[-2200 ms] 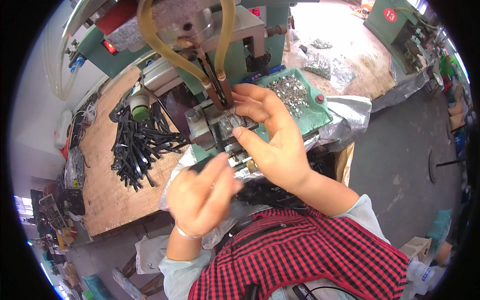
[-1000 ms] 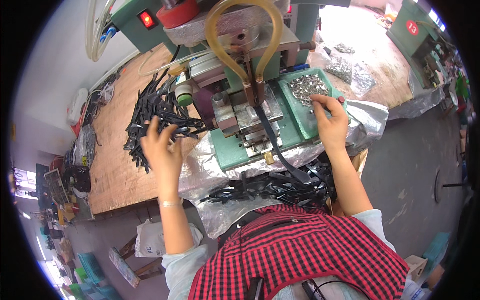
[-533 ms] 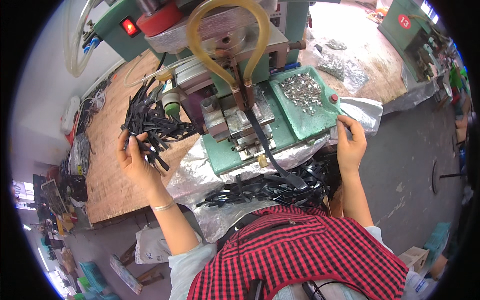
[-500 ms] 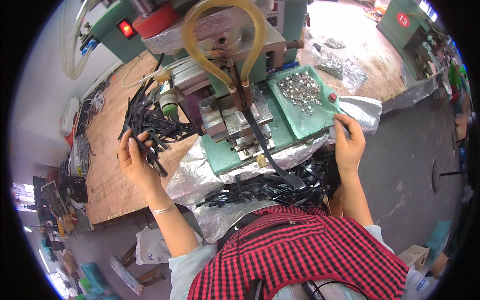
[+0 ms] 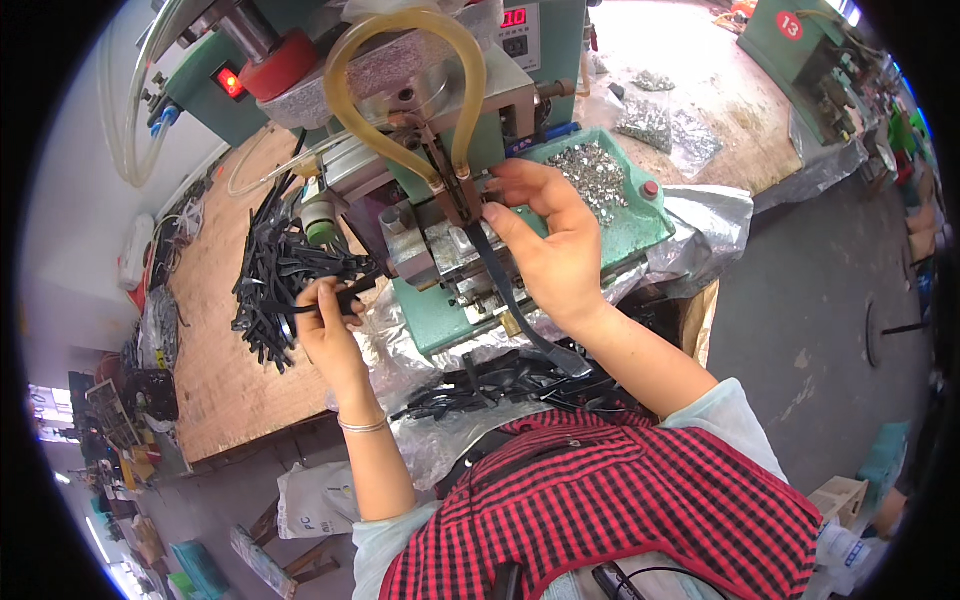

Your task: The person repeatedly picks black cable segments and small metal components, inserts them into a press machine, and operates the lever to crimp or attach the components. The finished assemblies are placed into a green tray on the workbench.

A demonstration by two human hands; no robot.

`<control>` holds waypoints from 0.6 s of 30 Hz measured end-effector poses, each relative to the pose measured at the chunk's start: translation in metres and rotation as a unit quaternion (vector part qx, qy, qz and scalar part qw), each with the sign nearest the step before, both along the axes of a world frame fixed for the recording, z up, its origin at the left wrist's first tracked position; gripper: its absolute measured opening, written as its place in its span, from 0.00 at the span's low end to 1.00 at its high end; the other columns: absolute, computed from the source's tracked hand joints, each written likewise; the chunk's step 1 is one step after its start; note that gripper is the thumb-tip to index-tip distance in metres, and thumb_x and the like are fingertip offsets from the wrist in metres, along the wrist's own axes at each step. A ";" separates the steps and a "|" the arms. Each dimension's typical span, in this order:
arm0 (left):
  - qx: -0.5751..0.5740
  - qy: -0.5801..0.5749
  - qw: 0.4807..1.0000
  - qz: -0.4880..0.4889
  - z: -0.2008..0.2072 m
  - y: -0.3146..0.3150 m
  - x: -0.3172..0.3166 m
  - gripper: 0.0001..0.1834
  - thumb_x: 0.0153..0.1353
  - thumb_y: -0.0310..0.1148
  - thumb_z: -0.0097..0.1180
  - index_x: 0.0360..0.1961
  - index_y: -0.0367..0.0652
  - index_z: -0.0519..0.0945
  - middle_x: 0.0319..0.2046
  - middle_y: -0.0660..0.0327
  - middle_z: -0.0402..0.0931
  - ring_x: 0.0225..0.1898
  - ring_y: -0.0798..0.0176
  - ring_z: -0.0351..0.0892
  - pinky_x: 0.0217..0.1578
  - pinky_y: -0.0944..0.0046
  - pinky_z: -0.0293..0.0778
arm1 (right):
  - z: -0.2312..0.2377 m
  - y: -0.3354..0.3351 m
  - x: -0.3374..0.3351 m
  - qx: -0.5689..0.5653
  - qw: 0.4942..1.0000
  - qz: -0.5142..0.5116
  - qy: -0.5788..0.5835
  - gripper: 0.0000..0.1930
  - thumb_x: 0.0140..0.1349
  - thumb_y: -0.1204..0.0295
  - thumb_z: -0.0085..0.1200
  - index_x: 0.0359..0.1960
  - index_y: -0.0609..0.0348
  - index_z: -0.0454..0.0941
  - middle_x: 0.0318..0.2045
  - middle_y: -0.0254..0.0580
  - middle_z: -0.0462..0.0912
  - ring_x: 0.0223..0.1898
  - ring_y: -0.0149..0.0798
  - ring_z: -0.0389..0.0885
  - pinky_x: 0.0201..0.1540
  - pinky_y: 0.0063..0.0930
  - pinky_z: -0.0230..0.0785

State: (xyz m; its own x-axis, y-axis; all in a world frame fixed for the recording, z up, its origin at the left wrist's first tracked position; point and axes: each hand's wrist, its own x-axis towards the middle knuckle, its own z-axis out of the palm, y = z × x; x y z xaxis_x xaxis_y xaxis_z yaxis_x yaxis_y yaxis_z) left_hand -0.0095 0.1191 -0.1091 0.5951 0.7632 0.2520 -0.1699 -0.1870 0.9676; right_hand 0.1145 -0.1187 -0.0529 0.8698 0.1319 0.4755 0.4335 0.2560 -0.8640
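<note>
L hand pinching blk strap, R hand by press head.
L: left of ctr, strap btwn fingers; R: ctr, fingers bent, can't tell if gripping. 2nd strap runs from press head to lower ctr. Strap pile on surface at left; grn tray w/ metal bits upper right of ctr.

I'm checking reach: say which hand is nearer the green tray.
Right. The right hand is beside the green tray, at its left; the left hand is farther left, near the black straps.
</note>
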 end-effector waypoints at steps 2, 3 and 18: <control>0.044 -0.060 0.997 0.011 0.044 -0.028 0.002 0.06 0.75 0.29 0.59 0.46 0.37 0.78 0.35 0.57 0.85 0.27 0.71 0.82 0.26 0.74 0.72 | 0.006 -0.002 -0.001 0.016 0.999 0.029 0.035 0.21 0.64 0.83 0.63 0.59 0.66 0.77 0.46 0.40 0.86 0.46 0.32 0.86 0.52 0.26 0.76; 0.060 -0.089 0.994 0.014 0.060 -0.039 -0.001 0.06 0.73 0.26 0.61 0.45 0.37 0.77 0.35 0.56 0.85 0.28 0.69 0.82 0.27 0.73 0.73 | 0.012 -0.001 -0.004 0.024 0.997 0.048 0.051 0.22 0.64 0.83 0.63 0.60 0.66 0.76 0.46 0.41 0.86 0.46 0.33 0.86 0.52 0.26 0.76; 0.625 -0.192 0.749 -0.106 0.070 -0.118 0.044 0.20 0.47 0.23 0.81 0.41 0.43 0.85 0.35 0.57 0.87 0.23 0.62 0.79 0.20 0.66 0.71 | -0.029 -0.094 0.071 -0.107 0.980 -0.163 0.032 0.28 0.64 0.81 0.60 0.67 0.55 0.74 0.55 0.48 0.85 0.59 0.42 0.82 0.63 0.35 0.72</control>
